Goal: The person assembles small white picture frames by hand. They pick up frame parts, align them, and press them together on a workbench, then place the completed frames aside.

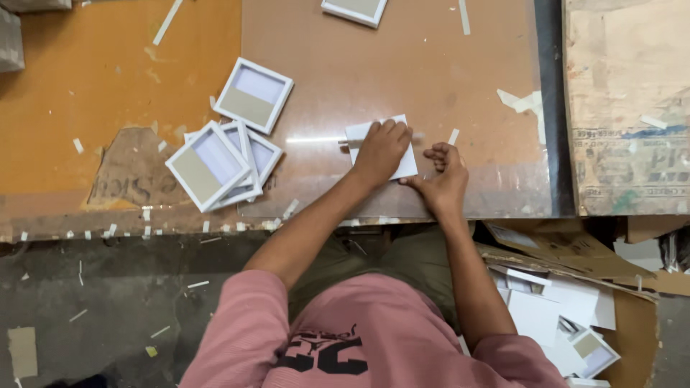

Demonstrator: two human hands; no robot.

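The tabletop (pixel 388 65) fills the upper frame. Left of centre lies a pile of white frames (pixel 223 162). At centre, a white card (pixel 405 167) lies flat; the left hand (pixel 379 151) presses it, grip released, while the right hand (pixel 444 178) pinches its lower corner.

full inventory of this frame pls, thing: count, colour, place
white card: 1, white, table centre, under both hands
small frames: about 3 stacked, white, table left
single frame: 1, white, above the stack
frame: 1, white, top edge, partly cut off
tape scraps: many, white, scattered on table and floor
table: 1, orange-brown
cardboard box: 1, brown, lower right, holding white pieces
left hand: pressing on card
right hand: at card's right edge
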